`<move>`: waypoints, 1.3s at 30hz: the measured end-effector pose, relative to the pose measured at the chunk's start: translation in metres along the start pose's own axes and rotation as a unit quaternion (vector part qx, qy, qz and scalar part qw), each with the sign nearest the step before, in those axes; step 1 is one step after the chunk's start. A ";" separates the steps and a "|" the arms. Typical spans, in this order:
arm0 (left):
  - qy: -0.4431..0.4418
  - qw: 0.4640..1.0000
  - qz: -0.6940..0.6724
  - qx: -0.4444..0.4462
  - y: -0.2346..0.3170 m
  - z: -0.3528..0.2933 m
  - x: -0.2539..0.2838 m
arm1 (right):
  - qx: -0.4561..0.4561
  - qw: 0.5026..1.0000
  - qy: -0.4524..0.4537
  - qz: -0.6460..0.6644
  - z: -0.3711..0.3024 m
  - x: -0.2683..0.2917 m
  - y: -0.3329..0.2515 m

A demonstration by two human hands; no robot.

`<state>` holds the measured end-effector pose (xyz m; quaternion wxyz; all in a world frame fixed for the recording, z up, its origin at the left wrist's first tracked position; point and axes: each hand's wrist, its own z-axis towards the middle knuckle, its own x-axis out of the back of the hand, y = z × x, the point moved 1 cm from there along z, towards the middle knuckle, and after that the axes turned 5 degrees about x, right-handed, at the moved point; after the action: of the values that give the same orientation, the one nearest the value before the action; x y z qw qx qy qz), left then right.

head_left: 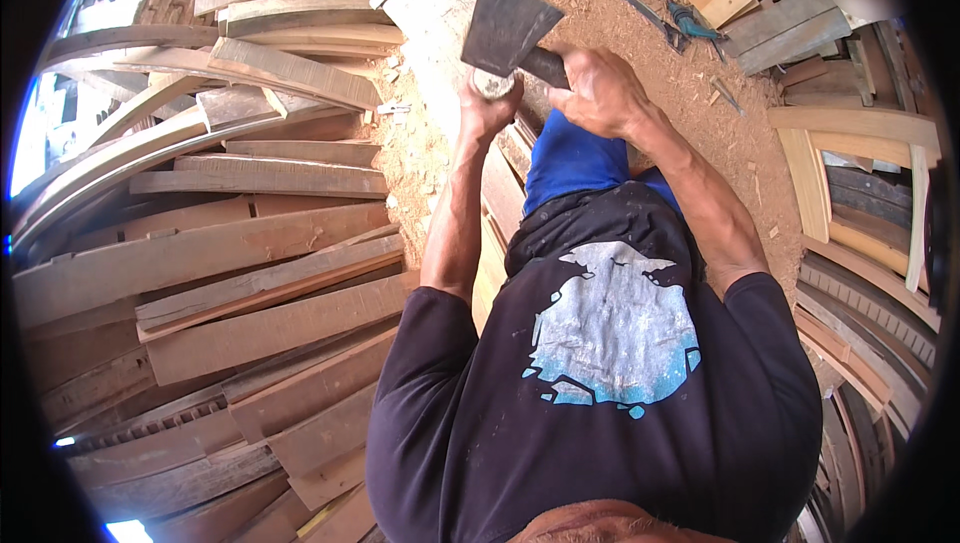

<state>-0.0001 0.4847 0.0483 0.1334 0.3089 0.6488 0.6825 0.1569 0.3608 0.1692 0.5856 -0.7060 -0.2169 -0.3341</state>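
My right hand [603, 93] is closed round the handle of a hatchet [510, 27]. Its broad, dark grey blade is raised, and the short dark neck runs back to my fingers. Just below the blade, my left hand [486, 113] grips a pale, round-ended piece of wood [492, 84], its end turned up toward me. The blade's lower corner overlaps that end in view, so I cannot tell whether they touch. Beneath them lies a long pale board [432, 5], partly hidden by my arms and legs.
Long curved timbers [270, 168] are stacked along the left. Wood chips and sawdust [715, 148] cover the floor. A teal power tool [690, 21] lies at the far right, near offcuts [785, 28]. A wooden frame [805, 178] and more timbers stand on the right.
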 end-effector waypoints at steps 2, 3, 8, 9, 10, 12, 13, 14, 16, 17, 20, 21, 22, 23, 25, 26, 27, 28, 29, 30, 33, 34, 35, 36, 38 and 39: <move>-0.017 0.997 -0.065 0.045 -0.007 0.012 0.003 | 0.057 0.994 0.063 0.068 0.001 0.014 -0.018; -0.028 0.996 -0.073 0.048 -0.026 0.018 0.009 | 0.087 0.986 0.094 0.102 0.003 0.021 -0.029; 0.009 0.976 -0.209 0.053 -0.051 0.020 0.004 | 0.139 0.945 0.232 0.182 0.020 0.046 -0.070; 0.009 0.977 -0.209 0.052 -0.055 0.019 0.004 | 0.138 0.938 0.244 0.203 0.023 0.045 -0.069; -0.004 0.985 -0.168 0.041 -0.061 0.017 0.006 | 0.218 0.929 0.254 0.156 0.032 0.032 -0.055; -0.028 0.997 -0.072 0.003 -0.041 0.017 0.006 | 0.097 0.986 0.126 -0.057 0.033 -0.001 -0.020; -0.037 0.999 -0.016 -0.023 -0.020 0.013 0.006 | 0.021 0.995 0.001 -0.099 0.032 -0.010 -0.007; -0.013 0.999 0.041 0.027 -0.033 0.011 0.003 | 0.062 0.979 -0.010 -0.192 0.024 -0.016 -0.001; 0.013 1.000 0.007 -0.012 -0.047 0.005 -0.001 | 0.041 0.990 -0.039 -0.130 0.020 -0.015 0.004; 0.012 0.999 0.025 -0.025 -0.059 -0.008 -0.002 | 0.023 0.993 -0.064 -0.095 0.011 -0.016 -0.002; -0.044 0.998 0.007 0.034 -0.098 0.015 -0.012 | 0.057 0.996 0.003 0.073 0.005 -0.017 -0.007; -0.025 0.999 -0.031 0.023 -0.095 0.018 -0.012 | 0.062 0.991 0.005 0.117 0.006 -0.019 -0.006; -0.031 0.999 -0.029 0.015 -0.096 0.029 -0.003 | 0.073 0.985 0.023 0.151 0.005 -0.016 -0.014; -0.025 0.998 -0.064 0.008 -0.076 0.032 -0.002 | 0.068 0.985 0.034 0.157 0.003 -0.013 -0.017; -0.006 0.992 -0.128 -0.006 -0.031 0.035 0.006 | 0.062 0.982 0.052 0.170 0.002 -0.003 -0.022; 0.010 0.993 -0.119 -0.023 -0.016 0.036 0.009 | 0.055 0.982 0.047 0.176 0.001 0.004 -0.026; 0.024 0.993 -0.110 -0.039 -0.006 0.037 0.011 | 0.048 0.981 0.042 0.182 -0.002 0.013 -0.031; 0.059 0.991 -0.113 -0.051 -0.001 0.038 0.009 | 0.042 0.981 0.037 0.187 -0.004 0.021 -0.036; 0.048 0.994 -0.099 -0.005 -0.004 0.038 0.010 | 0.058 0.978 0.060 0.192 -0.006 0.028 -0.041; 0.037 0.995 -0.084 0.040 -0.006 0.038 0.012 | 0.075 0.974 0.083 0.196 -0.007 0.036 -0.045; 0.048 0.997 -0.021 0.055 -0.018 0.035 0.010 | 0.080 0.974 0.123 0.171 -0.010 0.061 -0.063; 0.041 0.997 -0.021 0.064 -0.010 0.033 0.008 | 0.087 0.973 0.139 0.160 -0.008 0.066 -0.065; 0.035 0.996 -0.021 0.073 -0.002 0.030 0.006 | 0.095 0.972 0.155 0.149 -0.007 0.068 -0.066; 0.023 0.997 0.003 0.070 -0.005 0.029 0.003 | 0.106 0.966 0.192 0.134 -0.002 0.064 -0.066; 0.001 0.998 -0.026 0.050 -0.009 0.029 -0.008 | 0.146 0.960 0.224 0.079 0.014 0.034 -0.040; -0.011 0.998 -0.040 0.039 -0.011 0.029 -0.012 | 0.166 0.955 0.241 0.050 0.021 0.018 -0.027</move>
<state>0.0244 0.5023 0.0339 0.1557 0.2951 0.6851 0.6475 0.1552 0.3860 0.1990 0.7453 -0.5077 -0.0859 -0.4236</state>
